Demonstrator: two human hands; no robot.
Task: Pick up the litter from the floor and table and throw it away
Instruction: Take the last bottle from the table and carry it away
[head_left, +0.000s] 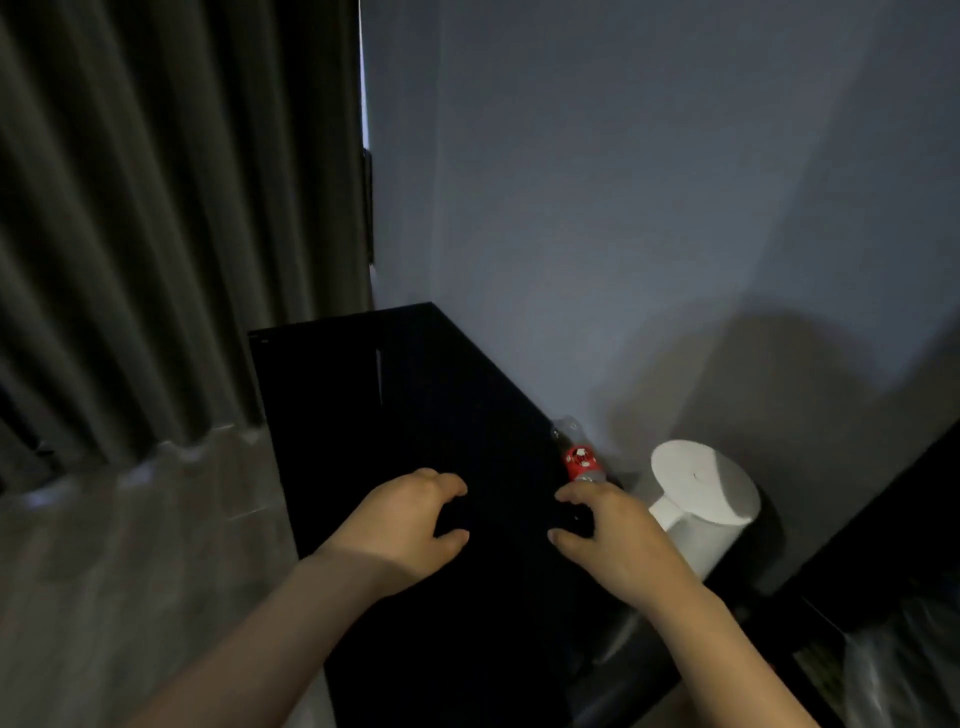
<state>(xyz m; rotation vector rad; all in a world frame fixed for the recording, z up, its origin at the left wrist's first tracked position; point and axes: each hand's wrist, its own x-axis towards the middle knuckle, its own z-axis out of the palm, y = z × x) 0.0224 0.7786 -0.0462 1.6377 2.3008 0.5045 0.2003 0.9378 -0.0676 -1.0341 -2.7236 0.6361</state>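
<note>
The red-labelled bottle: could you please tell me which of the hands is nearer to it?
Right. The right hand is just short of the bottle, on its near side; the left hand is farther off, to the bottle's left.

A home: curtain (156, 234), black cabinet (415, 395), white kettle (701, 493).

The left grip (405, 525) and right grip (618, 535) are bare (plain human hands); behind each grip, the left forearm (270, 634) and right forearm (737, 649) run bare to the frame's edge.
</note>
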